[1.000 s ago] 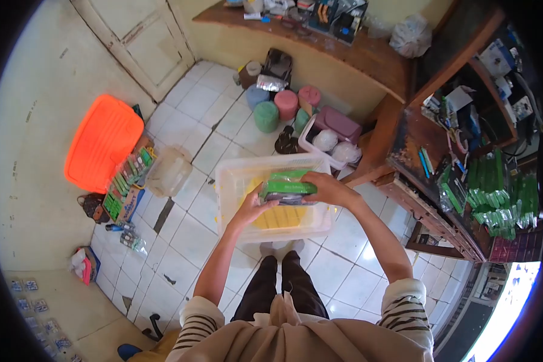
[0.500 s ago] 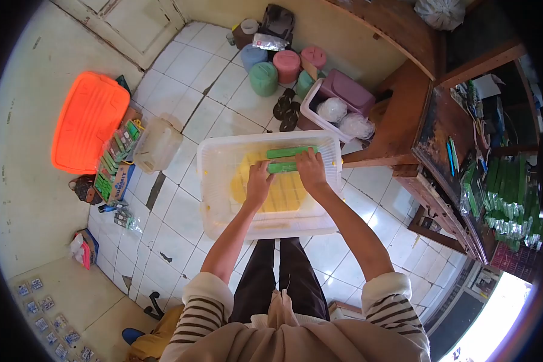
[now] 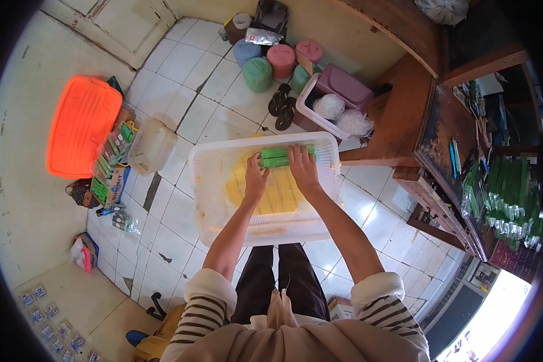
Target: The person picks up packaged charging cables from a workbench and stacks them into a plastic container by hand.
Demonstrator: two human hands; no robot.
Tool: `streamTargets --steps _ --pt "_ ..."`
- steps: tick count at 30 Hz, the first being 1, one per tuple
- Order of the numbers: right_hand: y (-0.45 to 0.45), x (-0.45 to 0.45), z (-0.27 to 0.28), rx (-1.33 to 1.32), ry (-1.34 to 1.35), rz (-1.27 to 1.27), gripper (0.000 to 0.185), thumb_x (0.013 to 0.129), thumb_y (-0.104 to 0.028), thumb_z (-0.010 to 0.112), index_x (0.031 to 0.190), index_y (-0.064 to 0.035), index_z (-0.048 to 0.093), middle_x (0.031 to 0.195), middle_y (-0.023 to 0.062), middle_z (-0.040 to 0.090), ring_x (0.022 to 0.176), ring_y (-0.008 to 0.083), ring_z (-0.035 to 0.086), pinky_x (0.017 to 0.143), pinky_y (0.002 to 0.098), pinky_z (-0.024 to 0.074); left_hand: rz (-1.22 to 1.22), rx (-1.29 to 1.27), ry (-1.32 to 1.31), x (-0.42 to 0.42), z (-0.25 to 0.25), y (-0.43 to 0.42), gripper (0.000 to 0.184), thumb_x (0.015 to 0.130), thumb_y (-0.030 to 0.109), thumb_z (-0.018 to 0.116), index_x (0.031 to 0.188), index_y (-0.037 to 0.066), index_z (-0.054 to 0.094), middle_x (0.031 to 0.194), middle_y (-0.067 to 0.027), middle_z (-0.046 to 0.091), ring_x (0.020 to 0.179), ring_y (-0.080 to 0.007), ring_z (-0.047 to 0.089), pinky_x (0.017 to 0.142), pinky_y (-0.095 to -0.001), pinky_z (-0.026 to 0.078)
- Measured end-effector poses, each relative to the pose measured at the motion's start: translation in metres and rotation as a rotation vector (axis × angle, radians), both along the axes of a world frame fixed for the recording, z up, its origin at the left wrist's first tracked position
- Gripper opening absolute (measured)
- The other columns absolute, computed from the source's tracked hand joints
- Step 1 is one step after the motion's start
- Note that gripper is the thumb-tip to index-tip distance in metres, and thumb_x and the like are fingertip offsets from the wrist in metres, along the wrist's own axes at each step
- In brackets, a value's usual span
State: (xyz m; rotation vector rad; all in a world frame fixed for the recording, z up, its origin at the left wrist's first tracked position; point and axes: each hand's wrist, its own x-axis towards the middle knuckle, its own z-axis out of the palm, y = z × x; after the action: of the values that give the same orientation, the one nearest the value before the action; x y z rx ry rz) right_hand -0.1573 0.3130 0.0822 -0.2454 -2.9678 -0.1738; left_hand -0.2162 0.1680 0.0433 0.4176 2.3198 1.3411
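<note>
Two green boxes (image 3: 276,158) lie side by side, touching, at the far side of a translucent plastic tub (image 3: 206,151) with a yellow patch on its bottom. My left hand (image 3: 256,176) is closed on the left end of the green boxes. On their right part, my right hand (image 3: 301,166) grips from above with bent fingers. The undersides of the boxes are hidden.
An orange lid (image 3: 83,127) leans at the left near a smaller clear tub (image 3: 152,145) and more green packets. Ahead stand coloured canisters (image 3: 257,75), black sandals (image 3: 282,107) and a pink bin (image 3: 320,111). A wooden desk (image 3: 449,145) with stacked green packs is at right.
Both hands have lowered the green boxes into the tub. The two boxes, apart half a second ago, now touch. The camera view has tilted and shifted.
</note>
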Motion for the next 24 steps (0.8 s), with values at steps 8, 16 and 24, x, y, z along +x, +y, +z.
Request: streamTargets --steps 8,16,24 --pt "0.0 -0.002 0.0 -0.071 -0.062 -0.005 0.041 0.067 -0.005 0.059 0.106 -0.0019 0.047 0.099 0.0088 0.046 0.094 0.0229 0.05 0.072 0.0294 0.0497 0.061 0.177 0.002 0.001 -0.03 0.005 0.057 0.076 -0.001 0.06 0.126 0.005 0.033 0.115 -0.0192 0.039 0.107 -0.0322 0.044 0.087 -0.0365 0.044" --pt "-0.002 0.005 -0.006 -0.085 -0.065 -0.067 0.041 0.068 -0.006 0.06 0.107 -0.0029 0.047 0.105 0.012 0.045 0.098 0.0261 0.047 0.079 0.0313 0.0474 0.161 0.054 -0.116 0.007 -0.031 0.009 0.08 0.069 0.002 0.067 0.133 0.006 0.019 0.109 -0.0243 0.039 0.093 -0.032 0.047 0.079 -0.0357 0.043" --pt "-0.009 0.036 0.029 -0.201 0.018 -0.122 0.061 0.064 -0.015 0.071 0.117 -0.001 0.044 0.119 0.0179 0.039 0.113 0.0345 0.038 0.093 0.0387 0.0379 0.115 0.122 -0.118 0.002 0.025 -0.005 0.088 0.065 0.0 0.069 0.133 0.004 0.014 0.114 -0.0229 0.037 0.097 -0.03 0.046 0.083 -0.0359 0.043"
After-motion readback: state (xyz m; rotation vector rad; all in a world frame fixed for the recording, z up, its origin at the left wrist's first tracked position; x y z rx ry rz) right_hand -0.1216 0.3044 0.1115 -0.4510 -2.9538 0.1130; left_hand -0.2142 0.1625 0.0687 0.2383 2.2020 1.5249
